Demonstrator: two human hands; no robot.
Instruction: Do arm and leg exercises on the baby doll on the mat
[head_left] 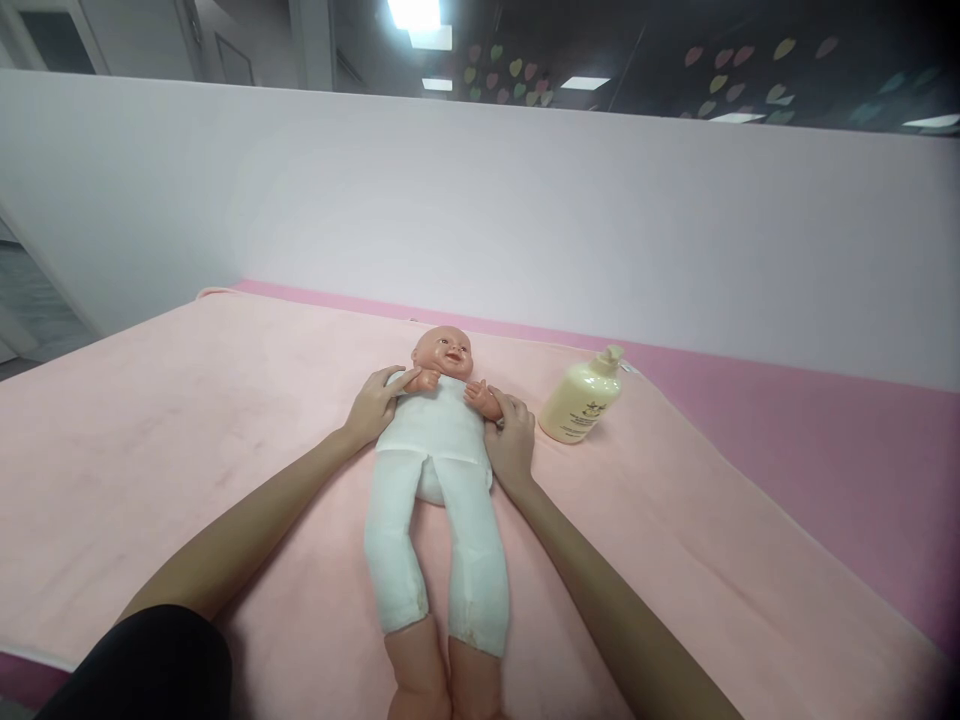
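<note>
- Nearest the camera, the person's two bare forearms stretch forward, one along each side of a plastic baby doll in a white cloth bodysuit (439,470); a black sleeve (150,665) covers the left upper arm at the bottom edge.
- The doll lies on its back along the middle of a pale pink plush blanket (187,440), bare feet toward the person and running out of view at the bottom, head pointing away.
- The left hand (375,405) rests at the doll's shoulder, fingers loosely spread, thumb touching the doll's small raised fist; it is not closed around anything.
- The right hand (511,440) lies against the doll's other side, fingers curled on the doll's wrist in a light hold.
- Judging from this, handling of the doll's arms is under way; the clothing is on and the bottle untouched.
- Just right of the doll's shoulder, apart from both hands, a cream-yellow plastic pump bottle (581,398) lies tilted on the blanket.
- Wide bare blanket lies on the left; on the right the blanket's edge runs diagonally, with a darker pink mattress surface (825,450) beyond.
- Farthest, a plain white partition wall (480,200) closes the far side.
</note>
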